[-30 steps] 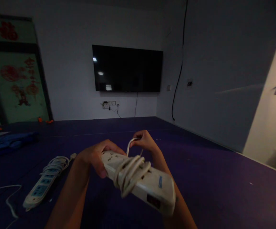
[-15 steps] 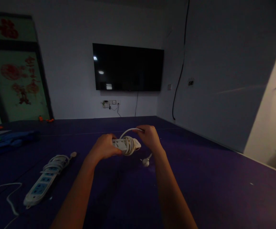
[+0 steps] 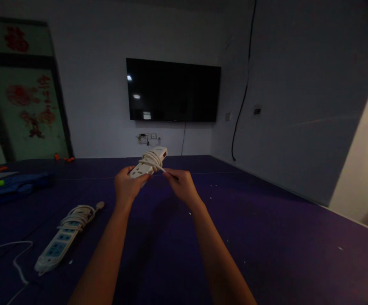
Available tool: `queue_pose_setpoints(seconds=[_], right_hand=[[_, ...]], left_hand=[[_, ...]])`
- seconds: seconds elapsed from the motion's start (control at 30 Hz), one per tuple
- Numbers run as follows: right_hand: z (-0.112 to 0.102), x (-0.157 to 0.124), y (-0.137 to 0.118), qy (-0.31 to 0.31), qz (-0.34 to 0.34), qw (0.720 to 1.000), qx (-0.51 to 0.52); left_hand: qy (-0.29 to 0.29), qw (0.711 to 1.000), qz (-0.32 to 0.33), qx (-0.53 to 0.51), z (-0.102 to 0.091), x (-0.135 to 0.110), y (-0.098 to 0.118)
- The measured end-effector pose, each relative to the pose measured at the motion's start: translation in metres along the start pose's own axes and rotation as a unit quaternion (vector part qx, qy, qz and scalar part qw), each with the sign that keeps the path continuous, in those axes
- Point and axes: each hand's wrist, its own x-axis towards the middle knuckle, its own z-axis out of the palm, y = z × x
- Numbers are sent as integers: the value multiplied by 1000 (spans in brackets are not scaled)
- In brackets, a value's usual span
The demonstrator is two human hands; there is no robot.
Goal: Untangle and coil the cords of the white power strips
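Both my arms reach out over the dark purple floor. My left hand (image 3: pixel 126 186) is closed around the near end of a white power strip (image 3: pixel 149 162), which points up and away with its cord wound around the middle. Just right of it, my right hand (image 3: pixel 179 185) pinches the loose end of that cord (image 3: pixel 162 169), pulled taut off the coil. The plug end is hidden inside my right hand.
A second white power strip (image 3: pixel 61 236) with its cord wound lies on the floor at the left, and a loose white cable (image 3: pixel 15 262) trails near it. A blue bag (image 3: pixel 15 183) sits at far left. A dark TV (image 3: pixel 173 90) hangs on the far wall.
The strip went from close to the camera to arm's length and now tilts upward. My right hand moved from above the coil to its right side, pulling the cord end.
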Motion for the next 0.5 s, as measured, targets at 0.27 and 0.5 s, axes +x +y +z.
queue_pose_setpoints(seconds=[0.27,0.5], right_hand=[[1,-2,4,-40,44,992,109],[-4,-4,7,-28,43,994,101]], left_hand=[[-27,927,-135,-350,-3,-2,13],[-240,797,-197,-518,-8,-12,22]])
